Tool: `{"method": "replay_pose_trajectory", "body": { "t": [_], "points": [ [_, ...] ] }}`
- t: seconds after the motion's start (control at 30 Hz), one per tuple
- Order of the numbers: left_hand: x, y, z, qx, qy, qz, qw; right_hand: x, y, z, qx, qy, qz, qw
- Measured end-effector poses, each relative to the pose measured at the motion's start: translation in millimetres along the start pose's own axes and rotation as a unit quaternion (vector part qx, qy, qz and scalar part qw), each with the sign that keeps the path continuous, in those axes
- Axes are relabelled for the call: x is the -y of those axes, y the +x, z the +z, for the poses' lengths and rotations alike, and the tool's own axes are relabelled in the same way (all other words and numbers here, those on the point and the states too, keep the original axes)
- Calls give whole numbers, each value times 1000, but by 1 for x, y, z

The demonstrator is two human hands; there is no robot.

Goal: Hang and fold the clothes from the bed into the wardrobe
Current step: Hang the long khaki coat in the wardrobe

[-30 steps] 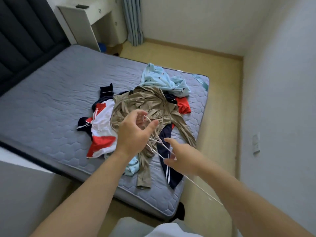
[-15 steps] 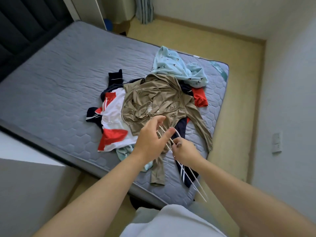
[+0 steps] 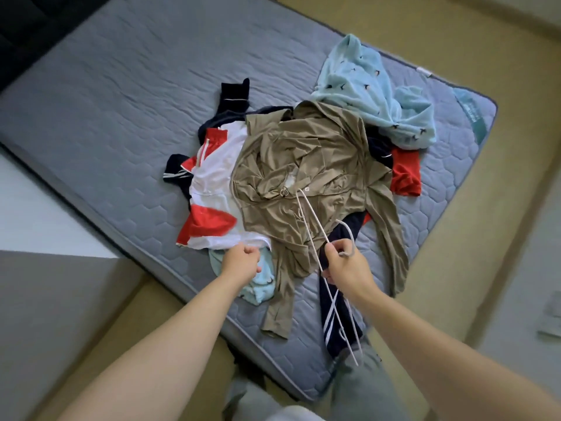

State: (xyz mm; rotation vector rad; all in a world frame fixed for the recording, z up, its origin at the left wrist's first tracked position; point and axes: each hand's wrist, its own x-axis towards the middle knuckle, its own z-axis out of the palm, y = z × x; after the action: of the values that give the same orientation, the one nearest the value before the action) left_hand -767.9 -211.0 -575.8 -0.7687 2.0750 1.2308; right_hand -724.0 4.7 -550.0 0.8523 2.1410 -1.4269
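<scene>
A heap of clothes lies on the grey mattress (image 3: 121, 101). On top is a tan long-sleeved shirt (image 3: 303, 165), with a white and red shirt (image 3: 212, 177) to its left and a light blue patterned garment (image 3: 373, 95) behind it. A red piece (image 3: 405, 174) and navy striped trousers (image 3: 334, 323) stick out from under the heap. My right hand (image 3: 346, 265) grips thin white wire hangers (image 3: 312, 226) over the tan shirt's lower part. My left hand (image 3: 243, 259) has curled fingers at the white shirt's hem, and no fabric shows in it.
The bed's near corner points at my legs (image 3: 358, 387). Yellowish floor (image 3: 455, 41) runs along the bed's right side up to a white wall with a socket (image 3: 551, 317). A grey and white surface (image 3: 45, 299) stands to my left.
My left hand has let go of the hangers and dropped left to the white shirt's hem. The right hand keeps the hangers. The view has tilted down and closer to the heap.
</scene>
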Motion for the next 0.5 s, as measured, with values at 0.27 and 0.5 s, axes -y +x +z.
{"method": "replay_pose_trajectory", "body": {
  "t": [0.27,0.5],
  "points": [
    [14,132,68,-7,-78,-141,987,-35,98,-3,65,39,18,997],
    [33,233,120,-15,-241,-244,939,-74,130,18,98,37,-9,994]
  ]
}}
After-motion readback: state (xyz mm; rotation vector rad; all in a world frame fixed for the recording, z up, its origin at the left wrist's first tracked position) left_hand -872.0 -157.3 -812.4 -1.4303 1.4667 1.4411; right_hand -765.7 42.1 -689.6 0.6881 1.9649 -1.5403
